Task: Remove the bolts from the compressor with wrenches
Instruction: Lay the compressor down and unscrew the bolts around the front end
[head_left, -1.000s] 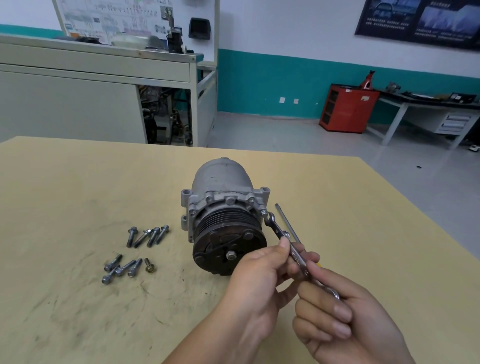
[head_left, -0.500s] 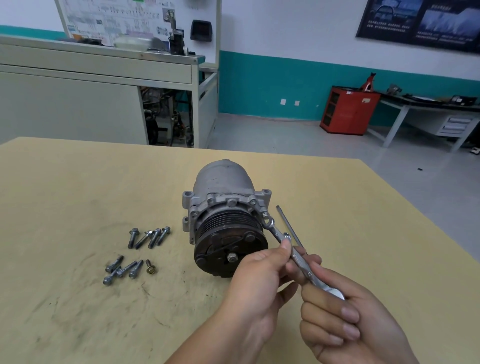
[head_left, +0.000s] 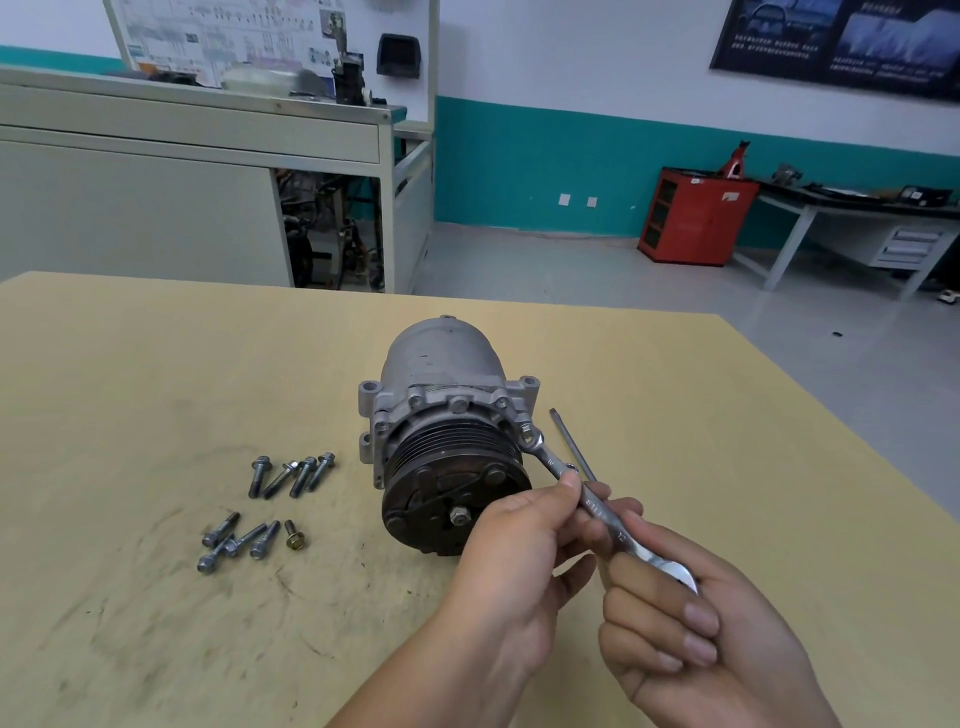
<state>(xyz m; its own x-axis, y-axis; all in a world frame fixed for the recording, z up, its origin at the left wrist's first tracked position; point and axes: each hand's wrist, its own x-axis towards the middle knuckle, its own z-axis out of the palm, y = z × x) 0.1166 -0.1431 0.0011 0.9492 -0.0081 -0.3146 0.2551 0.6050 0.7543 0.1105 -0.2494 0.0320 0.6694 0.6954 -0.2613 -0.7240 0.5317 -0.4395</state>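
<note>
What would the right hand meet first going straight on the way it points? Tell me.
Probably the left hand, pinching the same wrench just ahead; the compressor lies beyond, though depth is unclear.

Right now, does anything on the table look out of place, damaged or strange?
Nothing looks damaged or spilled. One small thing: among the long grey bolts left of the compressor lies one short brass-coloured bolt, unlike the others in colour and length. The table shows dark smudges near them.
</note>
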